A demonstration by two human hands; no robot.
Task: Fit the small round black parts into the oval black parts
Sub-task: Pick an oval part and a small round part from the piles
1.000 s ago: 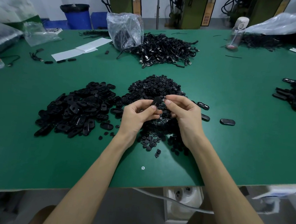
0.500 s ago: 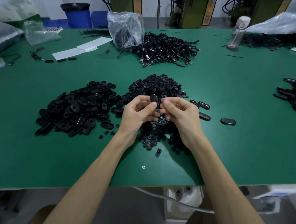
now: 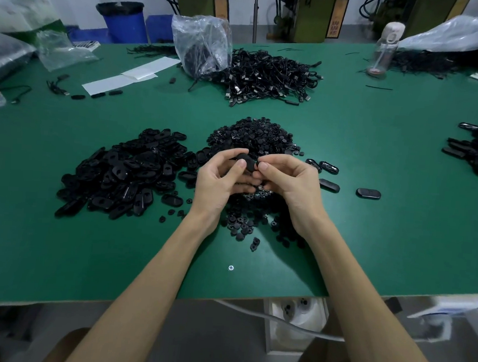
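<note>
green table (image 3: 368, 244): left hand (image 3: 218, 182) and right hand (image 3: 293, 184) fingers pinch 1 oval part (image 3: 248, 162)

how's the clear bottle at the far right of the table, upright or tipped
Upright: the clear bottle stands on its base, pale cap on top.

Factory assembly workshop: wide green tabletop (image 3: 374, 150) heaped with bulk black plastic parts (image 3: 121, 170), tangled black cables (image 3: 269, 76), clear plastic bags (image 3: 201, 41), machines (image 3: 304, 14) behind.

Left grip (image 3: 218, 182) and right grip (image 3: 293, 187) are bare, forearms (image 3: 153, 282) bare too.
</note>
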